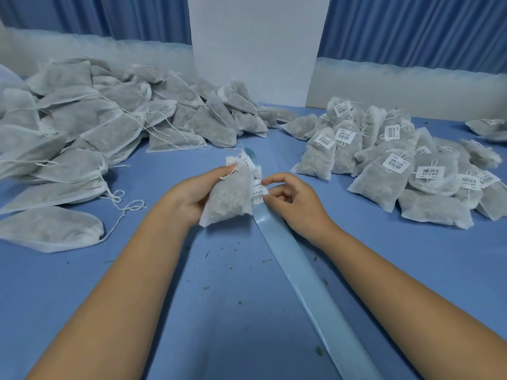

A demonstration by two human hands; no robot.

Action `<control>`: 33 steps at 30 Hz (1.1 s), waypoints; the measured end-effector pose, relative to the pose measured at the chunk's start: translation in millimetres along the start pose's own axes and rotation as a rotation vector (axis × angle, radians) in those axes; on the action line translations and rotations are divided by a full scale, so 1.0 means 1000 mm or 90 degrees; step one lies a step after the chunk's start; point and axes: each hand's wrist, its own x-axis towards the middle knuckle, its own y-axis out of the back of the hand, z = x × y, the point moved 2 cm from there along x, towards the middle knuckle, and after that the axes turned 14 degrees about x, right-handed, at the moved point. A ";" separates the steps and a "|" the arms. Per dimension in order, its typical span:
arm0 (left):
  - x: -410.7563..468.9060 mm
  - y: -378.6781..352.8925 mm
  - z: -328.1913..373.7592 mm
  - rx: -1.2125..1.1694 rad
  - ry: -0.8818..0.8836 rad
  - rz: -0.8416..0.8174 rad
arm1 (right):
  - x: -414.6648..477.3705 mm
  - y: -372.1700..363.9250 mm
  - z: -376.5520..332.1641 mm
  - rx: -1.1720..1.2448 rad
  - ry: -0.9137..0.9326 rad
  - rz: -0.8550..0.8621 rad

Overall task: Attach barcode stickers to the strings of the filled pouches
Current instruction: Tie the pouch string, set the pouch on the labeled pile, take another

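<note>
One filled pouch [229,193], at the middle of the blue table [192,311], lifted in the left hand [192,193]. The fingers curl round its body and the thumb lies up by the gathered neck, where the string [230,173] shows.

One barcode sticker [259,195], just right of the pouch, at the upper part of the backing strip [301,275]. The right hand [290,198] has its fingers curled, with thumb and forefinger tips pinching the sticker's right edge.

One backing strip, pale blue and glossy, running diagonally toward the near right.

One pile of unlabelled pouches [109,124], left, strings loose.

One pile of labelled pouches [397,160], right, barcode tags showing.

Scattered dark flecks [238,270] lie on the table.

Behind stand a white panel [258,50] and blue curtains [411,31].
</note>
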 end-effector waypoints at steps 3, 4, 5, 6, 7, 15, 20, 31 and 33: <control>0.000 -0.001 0.000 -0.070 0.032 -0.041 | 0.000 0.002 0.000 -0.042 0.060 -0.001; -0.001 -0.001 0.000 -0.089 0.043 -0.050 | 0.000 0.002 0.000 -0.060 0.078 0.000; -0.001 -0.002 0.000 -0.103 0.049 -0.055 | 0.000 0.002 0.001 -0.075 0.093 0.003; -0.001 -0.002 -0.001 -0.105 0.051 -0.056 | 0.000 0.002 0.001 -0.088 0.105 0.006; -0.002 -0.003 -0.001 -0.103 0.052 -0.057 | -0.001 0.002 0.002 -0.104 0.120 0.009; -0.003 -0.004 -0.001 -0.190 0.087 -0.078 | -0.005 0.001 -0.006 -0.242 0.272 0.060; -0.002 -0.004 -0.003 -0.217 0.083 -0.068 | -0.008 -0.001 -0.013 -0.272 0.323 0.061; 0.002 -0.002 -0.007 -0.177 0.091 -0.071 | -0.007 0.001 -0.009 -0.311 0.303 0.054; 0.002 -0.002 -0.007 -0.185 0.090 -0.072 | -0.007 0.000 -0.009 -0.316 0.304 0.063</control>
